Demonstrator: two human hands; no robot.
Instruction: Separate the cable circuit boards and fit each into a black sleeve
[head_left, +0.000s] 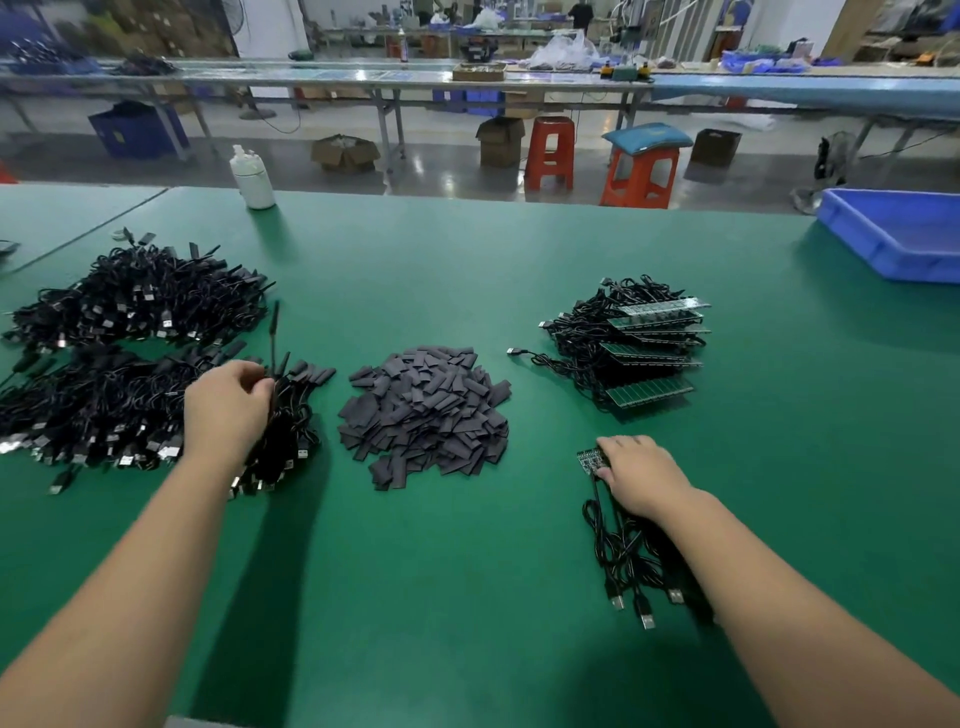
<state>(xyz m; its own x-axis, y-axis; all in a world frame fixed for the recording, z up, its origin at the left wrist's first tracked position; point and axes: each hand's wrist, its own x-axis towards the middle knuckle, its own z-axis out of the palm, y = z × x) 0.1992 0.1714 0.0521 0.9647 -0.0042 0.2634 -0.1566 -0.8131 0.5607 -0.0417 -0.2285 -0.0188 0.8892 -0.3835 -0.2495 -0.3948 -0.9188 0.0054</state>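
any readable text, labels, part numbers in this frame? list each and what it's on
None can be read.
Small circuit board under the right hand: component markings too small to read.
Stacked circuit board panels: print, if any, blurred.
White bottle: no label visible on this side.
Blue bin: no marking shows.
Cardboard boxes on the floor: too far and blurred to tell.

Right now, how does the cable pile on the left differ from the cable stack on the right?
The left cable pile is large, loose and all black, its boards already sleeved; the right cable stack is smaller, with bare green board panels showing. The left hand grips cables at the left pile; no hand touches the right stack. Both hold black USB cables.
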